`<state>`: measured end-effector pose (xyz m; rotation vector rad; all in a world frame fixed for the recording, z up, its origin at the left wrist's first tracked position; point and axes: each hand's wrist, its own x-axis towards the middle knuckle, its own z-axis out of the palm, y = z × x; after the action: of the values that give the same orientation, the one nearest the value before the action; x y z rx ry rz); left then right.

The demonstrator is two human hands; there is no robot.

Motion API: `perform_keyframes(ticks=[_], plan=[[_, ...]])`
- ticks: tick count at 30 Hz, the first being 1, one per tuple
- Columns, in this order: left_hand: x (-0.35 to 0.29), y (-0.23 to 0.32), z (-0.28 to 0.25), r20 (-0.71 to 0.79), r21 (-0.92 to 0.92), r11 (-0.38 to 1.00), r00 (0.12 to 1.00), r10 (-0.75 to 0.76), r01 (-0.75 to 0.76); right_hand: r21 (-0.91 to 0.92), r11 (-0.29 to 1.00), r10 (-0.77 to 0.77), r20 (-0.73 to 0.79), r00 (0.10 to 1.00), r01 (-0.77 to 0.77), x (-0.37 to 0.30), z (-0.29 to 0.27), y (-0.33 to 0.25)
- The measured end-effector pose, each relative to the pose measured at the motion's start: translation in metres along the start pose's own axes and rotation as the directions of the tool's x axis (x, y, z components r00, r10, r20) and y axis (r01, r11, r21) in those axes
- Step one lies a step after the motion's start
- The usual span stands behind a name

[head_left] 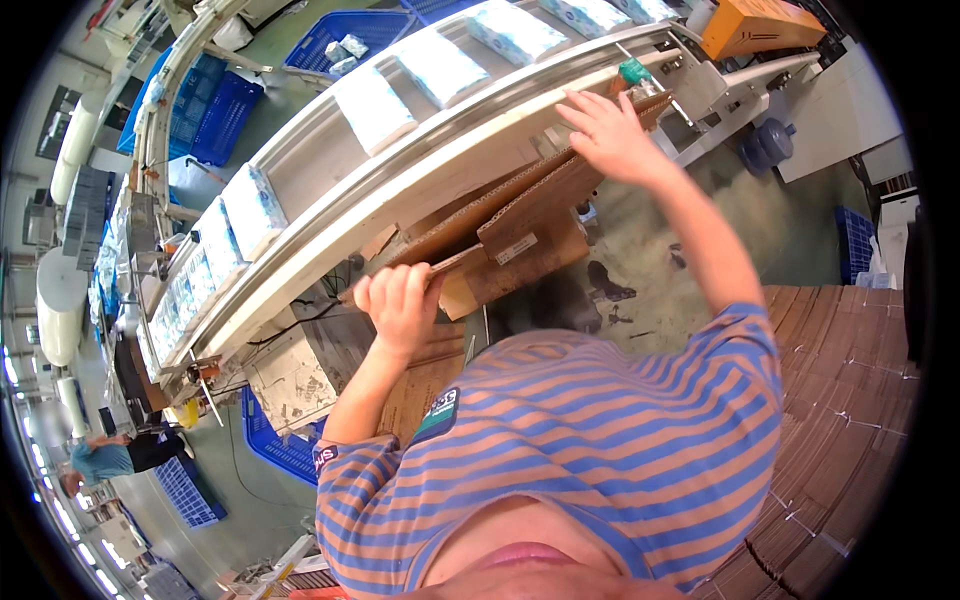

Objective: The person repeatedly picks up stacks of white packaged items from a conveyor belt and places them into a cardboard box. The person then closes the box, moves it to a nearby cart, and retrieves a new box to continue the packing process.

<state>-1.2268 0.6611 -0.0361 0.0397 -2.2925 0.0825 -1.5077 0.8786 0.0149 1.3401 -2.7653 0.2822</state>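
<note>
In front of my body, beside the conveyor, stands an open brown cardboard box [545,250] with its flaps raised. My left hand [398,308] is closed over the near left edge of the box, fingers curled on the cardboard. My right hand [612,135] is at the far right end of the box, its fingers stretched out and apart over the flap's edge. Whether the right palm presses on the cardboard is hidden. White and light-blue soft packs [372,108] lie spaced along the conveyor belt [310,130] just beyond the box.
Bundled flat cardboard [830,370] is piled at my right. An orange box-shaped machine [762,30] sits at the conveyor's right end, near a blue water jug [768,146]. Blue crates [228,118] stand beyond the belt. Another person [105,458] is far to the left.
</note>
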Motion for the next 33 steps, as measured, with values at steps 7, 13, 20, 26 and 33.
perform_keyframes(ticks=[7,13,20,26,33], plan=[[0.053,-0.024,-0.001,-0.013,-0.356,0.934,1.0,0.026,-0.028,-0.099,0.994,0.08,0.517,0.852,-0.033,0.01,-0.066,0.077],[0.054,-0.022,0.008,0.422,-0.621,0.751,0.713,0.561,-0.224,-0.145,0.924,-0.238,0.502,0.831,0.353,-0.031,-0.024,-0.042],[0.064,-0.069,0.013,0.23,-0.157,0.784,0.75,0.621,-0.601,0.344,0.738,-0.666,0.231,0.71,0.58,-0.034,0.019,-0.077],[0.047,-0.002,-0.003,0.419,-0.15,0.987,0.908,0.01,0.059,0.094,0.735,-0.58,-0.425,0.695,0.671,-0.064,0.039,-0.051],[0.09,0.055,0.01,0.613,-0.252,0.961,0.787,0.069,0.113,0.041,0.856,-0.458,-0.401,0.794,0.515,-0.072,0.003,-0.007]])
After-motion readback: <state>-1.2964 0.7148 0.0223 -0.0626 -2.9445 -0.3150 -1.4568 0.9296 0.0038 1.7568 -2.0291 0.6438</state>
